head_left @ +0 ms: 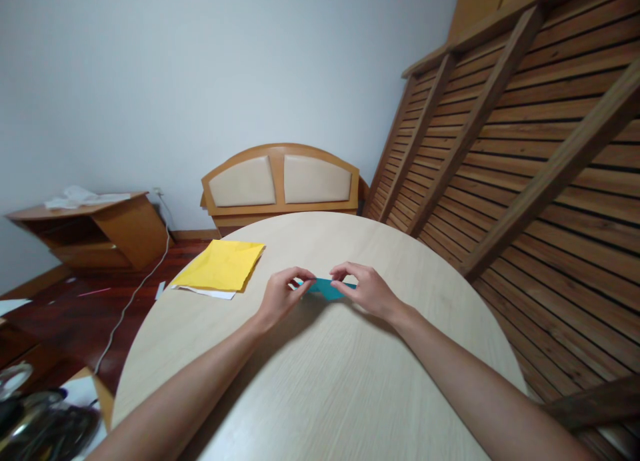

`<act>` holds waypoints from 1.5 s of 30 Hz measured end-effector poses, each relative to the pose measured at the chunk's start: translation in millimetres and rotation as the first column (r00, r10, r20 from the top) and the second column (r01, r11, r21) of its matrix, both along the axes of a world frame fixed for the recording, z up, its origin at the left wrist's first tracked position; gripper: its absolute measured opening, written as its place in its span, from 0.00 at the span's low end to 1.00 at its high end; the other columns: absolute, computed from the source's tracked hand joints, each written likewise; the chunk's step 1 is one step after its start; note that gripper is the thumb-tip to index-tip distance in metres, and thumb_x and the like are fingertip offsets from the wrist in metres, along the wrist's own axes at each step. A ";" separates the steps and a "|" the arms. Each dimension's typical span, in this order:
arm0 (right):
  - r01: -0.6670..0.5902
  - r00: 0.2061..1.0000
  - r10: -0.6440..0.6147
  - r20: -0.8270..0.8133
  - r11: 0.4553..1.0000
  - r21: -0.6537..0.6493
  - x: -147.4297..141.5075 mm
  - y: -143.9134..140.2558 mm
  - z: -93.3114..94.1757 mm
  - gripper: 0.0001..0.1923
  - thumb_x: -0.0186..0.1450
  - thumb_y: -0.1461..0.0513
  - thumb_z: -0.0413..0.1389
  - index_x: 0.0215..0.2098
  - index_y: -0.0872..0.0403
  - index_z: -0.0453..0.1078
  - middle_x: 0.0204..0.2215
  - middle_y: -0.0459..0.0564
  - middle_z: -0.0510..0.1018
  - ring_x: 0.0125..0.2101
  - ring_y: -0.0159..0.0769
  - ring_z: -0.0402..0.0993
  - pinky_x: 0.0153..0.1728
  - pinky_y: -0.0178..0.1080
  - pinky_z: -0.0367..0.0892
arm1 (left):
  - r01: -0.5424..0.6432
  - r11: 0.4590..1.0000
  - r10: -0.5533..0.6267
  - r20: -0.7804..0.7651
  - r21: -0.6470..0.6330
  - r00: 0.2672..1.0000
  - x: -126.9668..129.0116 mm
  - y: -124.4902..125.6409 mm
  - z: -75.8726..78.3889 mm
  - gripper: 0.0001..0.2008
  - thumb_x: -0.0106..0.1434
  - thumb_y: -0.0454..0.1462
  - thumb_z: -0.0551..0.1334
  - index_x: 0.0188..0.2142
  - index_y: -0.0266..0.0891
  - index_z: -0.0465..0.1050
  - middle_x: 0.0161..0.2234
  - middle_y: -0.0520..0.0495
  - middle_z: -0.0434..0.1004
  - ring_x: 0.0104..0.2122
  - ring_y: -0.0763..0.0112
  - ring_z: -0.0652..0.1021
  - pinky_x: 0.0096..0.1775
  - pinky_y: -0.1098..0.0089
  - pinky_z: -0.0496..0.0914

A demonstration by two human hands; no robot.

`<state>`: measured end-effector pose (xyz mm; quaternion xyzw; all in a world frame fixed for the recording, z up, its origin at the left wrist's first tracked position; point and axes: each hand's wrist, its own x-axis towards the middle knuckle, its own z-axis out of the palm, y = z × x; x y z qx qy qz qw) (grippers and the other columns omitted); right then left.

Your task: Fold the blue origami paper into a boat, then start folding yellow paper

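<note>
Both forearms outstretched, fingers [299, 279] pinching teal paper [325, 288]

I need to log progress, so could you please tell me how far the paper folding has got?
Done: the teal paper is already folded into a narrow shape. In hand: the left hand and right hand pinch its ends on the table. Left: the yellow sheets lie flat, untouched.

A folded paper [326, 288] is held on the table [320, 374], pinched between the left hand [281, 296] at its left end and the right hand [364, 289] at its right end. A paper stack [220, 266] lies left of the hands, near the table's far edge. Behind the table a headboard [281, 181] is seen against the wall; a cabinet [85, 231] stands far left, with what may be cloth on top.
</note>
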<state>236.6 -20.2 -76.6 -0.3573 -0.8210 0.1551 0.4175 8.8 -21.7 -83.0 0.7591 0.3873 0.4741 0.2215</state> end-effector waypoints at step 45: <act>0.065 0.937 -0.139 0.319 0.971 0.232 3.2 3.0 2.0 0.06 0.70 0.61 0.55 0.37 0.53 0.73 0.34 0.49 0.80 0.36 0.38 0.75 0.39 0.40 0.63 | -0.037 0.999 0.043 -0.218 0.028 0.975 2.3 -3.7 -1.3 0.12 0.69 0.41 0.56 0.36 0.38 0.76 0.32 0.45 0.80 0.28 0.70 0.77 0.31 0.71 0.70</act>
